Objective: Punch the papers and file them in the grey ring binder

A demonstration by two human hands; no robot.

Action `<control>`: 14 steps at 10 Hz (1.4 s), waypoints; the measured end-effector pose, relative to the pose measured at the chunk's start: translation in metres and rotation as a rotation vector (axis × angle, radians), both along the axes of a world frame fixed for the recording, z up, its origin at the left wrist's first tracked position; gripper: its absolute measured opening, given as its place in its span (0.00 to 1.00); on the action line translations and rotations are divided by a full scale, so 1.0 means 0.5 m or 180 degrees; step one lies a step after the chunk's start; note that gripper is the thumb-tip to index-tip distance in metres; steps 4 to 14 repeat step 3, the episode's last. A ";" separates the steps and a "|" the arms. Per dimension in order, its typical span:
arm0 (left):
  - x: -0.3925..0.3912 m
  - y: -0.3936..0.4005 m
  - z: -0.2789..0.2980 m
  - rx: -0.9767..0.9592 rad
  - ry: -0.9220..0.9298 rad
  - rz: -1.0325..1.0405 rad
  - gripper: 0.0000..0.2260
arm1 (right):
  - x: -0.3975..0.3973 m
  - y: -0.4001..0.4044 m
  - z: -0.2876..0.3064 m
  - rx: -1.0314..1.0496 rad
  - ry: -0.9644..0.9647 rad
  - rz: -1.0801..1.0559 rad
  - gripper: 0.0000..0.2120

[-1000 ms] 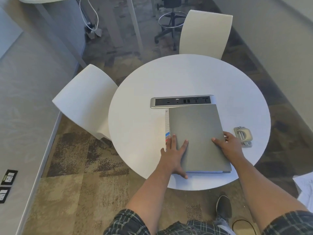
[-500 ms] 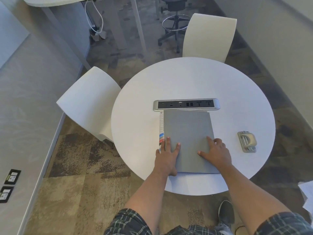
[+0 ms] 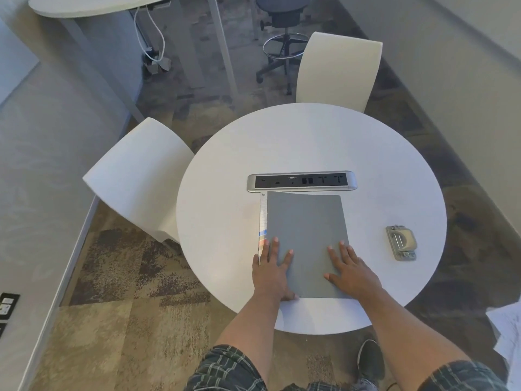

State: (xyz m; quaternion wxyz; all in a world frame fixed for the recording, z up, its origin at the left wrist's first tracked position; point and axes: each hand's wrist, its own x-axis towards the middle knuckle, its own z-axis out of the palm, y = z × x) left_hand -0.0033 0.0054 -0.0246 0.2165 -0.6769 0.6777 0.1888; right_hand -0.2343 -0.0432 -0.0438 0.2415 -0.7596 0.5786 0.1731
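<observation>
Grey ring binder (image 3: 306,238) seen closed, flat on round white table (image 3: 225,193), cover plain matte. White spine label strip w/ coloured bands shown along 9 o'clock edge. Long axis laid 6–12 o'clock; far short edge set just below silver power strip (image 3: 301,181), touching or not can't be told. L hand (image 3: 272,270) pressed flat, fingers spread, at binder's 7 o'clock corner. R hand (image 3: 351,273) laid flat, fingers spread, at 5 o'clock corner. Hole punch (image 3: 401,242) placed at binder's 3 o'clock, apart.

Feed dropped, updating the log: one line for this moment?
binder: closed, flat on table | left hand: flat on cover, near spine | right hand: flat on cover | punch: right of binder, untouched
</observation>
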 end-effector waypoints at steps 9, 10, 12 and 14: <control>-0.019 -0.049 0.067 -0.0635 0.0097 0.0125 0.23 | 0.024 -0.031 0.096 -0.0469 0.0059 -0.0012 0.34; -0.019 -0.049 0.067 -0.0635 0.0097 0.0125 0.23 | 0.024 -0.031 0.096 -0.0469 0.0059 -0.0012 0.34; -0.019 -0.049 0.067 -0.0635 0.0097 0.0125 0.23 | 0.024 -0.031 0.096 -0.0469 0.0059 -0.0012 0.34; -0.019 -0.049 0.067 -0.0635 0.0097 0.0125 0.23 | 0.024 -0.031 0.096 -0.0469 0.0059 -0.0012 0.34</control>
